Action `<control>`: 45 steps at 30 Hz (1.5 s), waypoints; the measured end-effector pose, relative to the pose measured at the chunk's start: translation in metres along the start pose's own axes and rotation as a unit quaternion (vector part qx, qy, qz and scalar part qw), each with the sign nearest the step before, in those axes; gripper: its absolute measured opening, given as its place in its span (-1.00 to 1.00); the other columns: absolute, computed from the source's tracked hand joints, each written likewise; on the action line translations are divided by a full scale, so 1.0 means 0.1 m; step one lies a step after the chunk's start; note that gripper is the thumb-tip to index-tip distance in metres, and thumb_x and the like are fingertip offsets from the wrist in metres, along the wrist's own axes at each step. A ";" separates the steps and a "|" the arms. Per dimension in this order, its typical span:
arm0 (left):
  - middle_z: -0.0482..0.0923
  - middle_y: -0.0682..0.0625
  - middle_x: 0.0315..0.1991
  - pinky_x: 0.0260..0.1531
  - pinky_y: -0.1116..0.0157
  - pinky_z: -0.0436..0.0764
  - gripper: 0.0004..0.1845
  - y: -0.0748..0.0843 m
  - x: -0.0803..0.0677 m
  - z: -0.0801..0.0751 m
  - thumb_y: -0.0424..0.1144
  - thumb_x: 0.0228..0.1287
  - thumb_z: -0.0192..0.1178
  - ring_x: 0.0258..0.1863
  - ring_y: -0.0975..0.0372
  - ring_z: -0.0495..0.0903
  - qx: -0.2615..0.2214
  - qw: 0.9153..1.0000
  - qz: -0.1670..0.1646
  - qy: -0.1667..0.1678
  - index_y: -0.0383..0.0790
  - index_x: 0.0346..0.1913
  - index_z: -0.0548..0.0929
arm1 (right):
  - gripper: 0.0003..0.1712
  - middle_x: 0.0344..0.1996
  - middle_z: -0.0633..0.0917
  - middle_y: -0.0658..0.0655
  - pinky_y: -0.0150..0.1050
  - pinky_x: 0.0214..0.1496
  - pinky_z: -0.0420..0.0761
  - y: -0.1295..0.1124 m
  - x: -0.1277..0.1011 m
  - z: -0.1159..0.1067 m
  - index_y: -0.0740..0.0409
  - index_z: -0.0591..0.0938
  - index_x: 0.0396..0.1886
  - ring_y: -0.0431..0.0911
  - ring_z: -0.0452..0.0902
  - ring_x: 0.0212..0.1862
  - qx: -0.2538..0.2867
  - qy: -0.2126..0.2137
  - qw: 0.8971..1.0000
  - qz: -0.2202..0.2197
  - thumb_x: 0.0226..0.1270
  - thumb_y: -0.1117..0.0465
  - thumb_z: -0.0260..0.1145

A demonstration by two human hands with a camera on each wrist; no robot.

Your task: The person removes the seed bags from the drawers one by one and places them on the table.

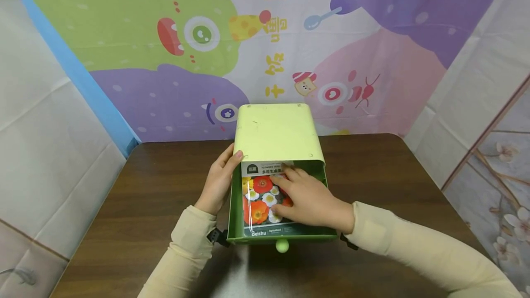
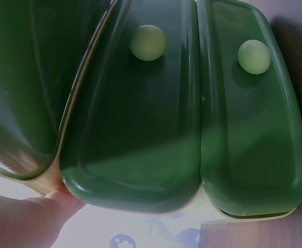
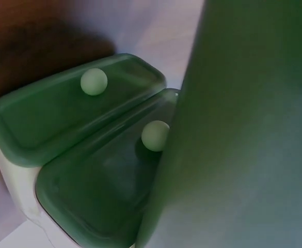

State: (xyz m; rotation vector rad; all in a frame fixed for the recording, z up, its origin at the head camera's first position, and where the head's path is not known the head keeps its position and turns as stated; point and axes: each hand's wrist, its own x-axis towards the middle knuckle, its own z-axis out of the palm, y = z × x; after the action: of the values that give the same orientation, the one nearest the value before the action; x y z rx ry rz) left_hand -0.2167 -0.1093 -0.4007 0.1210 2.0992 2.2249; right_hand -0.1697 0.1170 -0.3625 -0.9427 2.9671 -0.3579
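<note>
1 open drawer (image 1: 319, 174), 1 seed pkt (image 1: 261, 197), 2 hands

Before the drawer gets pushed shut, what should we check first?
1. Flower packet lies flat inside the open drawer: ok.
2. Right hand out of the drawer: not ok, it rests on the packet.
3. Left hand steadies the cabinet side: ok.
4. Packet's far edge tucked under the cabinet top: ok.
5. Lower drawers closed: ok, both knobs sit level.
6. Anything under the packet: cannot tell.
</note>
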 end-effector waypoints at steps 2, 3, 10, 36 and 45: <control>0.34 -0.04 0.38 0.20 0.13 0.52 -0.27 0.00 0.00 0.00 0.13 0.43 0.08 0.23 0.06 0.47 -0.002 1.000 -0.002 0.000 0.01 0.54 0.12 | -0.21 0.42 0.35 0.29 0.10 0.36 0.43 0.00 0.00 0.00 0.07 0.44 0.40 0.19 0.28 0.41 0.014 0.007 1.000 -0.002 0.25 -0.19 0.34; 0.34 -0.04 0.38 0.19 0.14 0.52 -0.27 0.00 0.00 0.00 0.13 0.43 0.07 0.23 0.07 0.47 -0.001 1.000 -0.002 0.000 0.01 0.54 0.12 | -0.22 0.42 0.35 0.29 0.10 0.36 0.43 0.00 -0.01 -0.01 0.06 0.45 0.39 0.19 0.27 0.42 0.021 0.008 1.000 -0.004 0.26 -0.18 0.34; 0.28 -0.03 0.42 0.25 0.09 0.46 -0.27 -0.01 0.01 0.00 0.12 0.44 0.07 0.29 0.12 0.39 -0.002 1.000 0.004 -0.002 -0.02 0.54 0.12 | -0.24 0.45 0.29 0.29 0.14 0.38 0.40 0.01 -0.05 -0.03 0.10 0.39 0.43 0.19 0.23 0.45 0.114 0.003 0.993 0.004 0.31 -0.08 0.33; 0.36 -0.08 0.36 0.24 0.09 0.47 -0.28 0.00 -0.01 0.00 0.10 0.44 0.07 0.25 0.10 0.43 -0.002 1.000 0.004 -0.001 -0.01 0.54 0.12 | -0.30 0.41 0.35 0.33 0.15 0.35 0.43 -0.02 -0.07 0.00 0.13 0.46 0.38 0.21 0.26 0.42 0.127 0.027 0.990 0.055 0.29 -0.03 0.33; 0.38 -0.09 0.34 0.14 0.18 0.54 -0.29 0.00 -0.02 0.00 0.09 0.46 0.06 0.21 0.09 0.46 -0.007 1.000 0.004 -0.004 -0.01 0.54 0.11 | -0.30 0.43 0.32 0.35 0.19 0.40 0.35 -0.03 -0.10 -0.01 0.15 0.44 0.39 0.22 0.22 0.45 0.150 0.030 0.987 0.051 0.31 -0.01 0.31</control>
State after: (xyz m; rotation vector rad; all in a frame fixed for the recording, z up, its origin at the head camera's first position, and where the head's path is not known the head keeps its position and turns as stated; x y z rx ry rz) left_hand -0.2150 -0.1093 -0.4003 0.1379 2.0837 2.2393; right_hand -0.1600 0.1206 -0.3615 -0.7552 2.8816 -0.8145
